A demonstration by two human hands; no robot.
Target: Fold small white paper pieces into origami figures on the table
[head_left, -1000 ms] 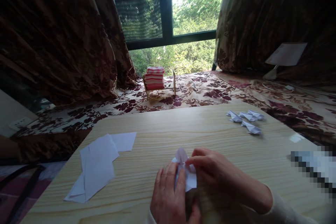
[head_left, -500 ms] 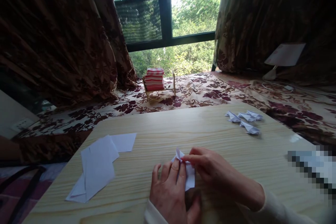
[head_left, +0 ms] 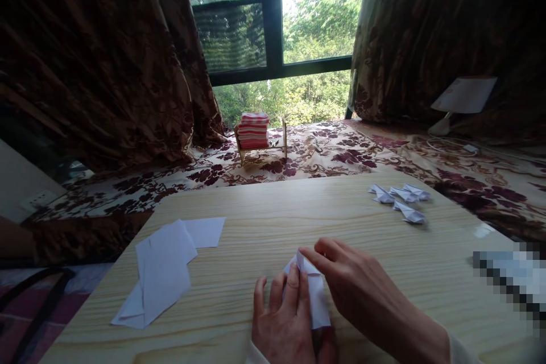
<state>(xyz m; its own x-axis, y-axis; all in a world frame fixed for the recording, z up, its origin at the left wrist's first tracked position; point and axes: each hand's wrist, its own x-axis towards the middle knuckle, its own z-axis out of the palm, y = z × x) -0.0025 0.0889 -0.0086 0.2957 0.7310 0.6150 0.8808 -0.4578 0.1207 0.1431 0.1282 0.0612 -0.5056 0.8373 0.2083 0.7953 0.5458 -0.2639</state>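
- Two dark brown floral cloth curtains (head_left: 106,62) are hanging at either side of one dark-framed glass window (head_left: 315,23).
- One cream fabric cover with maroon flowers (head_left: 324,153) is spreading below the window, behind the counter.
- One pale wood-grained counter (head_left: 239,199) is carrying the papers.
- One white-shaded table lamp (head_left: 464,95) is standing on the cover at the far right.
- One pixelated, dark-edged thing (head_left: 512,278) is lying at the counter's right side, too blocked out to identify.
- Two bare hands are working at the counter's near middle: the left hand (head_left: 281,318) is pressing down with fingers extended, hiding part of the paper beneath; the right hand (head_left: 356,278) is touching its upper flap with a fingertip, and whether it is pinching cannot be told.
- At least three flat white paper sheets (head_left: 166,270) are overlapping on the left.
- One small stand (head_left: 285,139) is holding one stack of red-and-white striped cloth (head_left: 253,131).
- One partly folded white paper (head_left: 319,301) is lying under the left hand.
- Four small folded white paper shapes (head_left: 410,212) are clustering at the far right of the counter.
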